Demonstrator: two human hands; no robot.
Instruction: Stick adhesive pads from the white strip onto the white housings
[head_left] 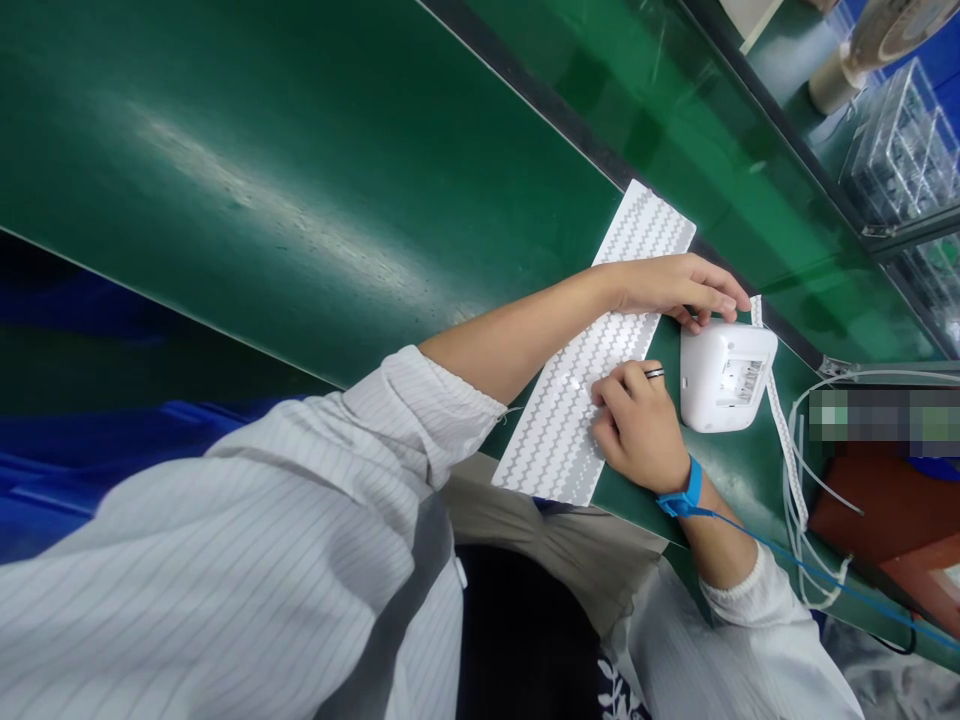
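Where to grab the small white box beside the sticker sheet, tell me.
Grip the white box across its two long smooth sides, coming from above. It lies flat on the green table with rounded corners; the left hand touches its far edge, and the right hand rests on the sticker sheet.

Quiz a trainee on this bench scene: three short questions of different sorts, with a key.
1. True or false: the left hand touches the white device.
2. Which wrist wears the blue strap? A: left. B: right. C: neither.
3. Fill in: the right hand rests on the sticker sheet, which lies on a ____ surface.

Key: 1 true; 2 B; 3 green.
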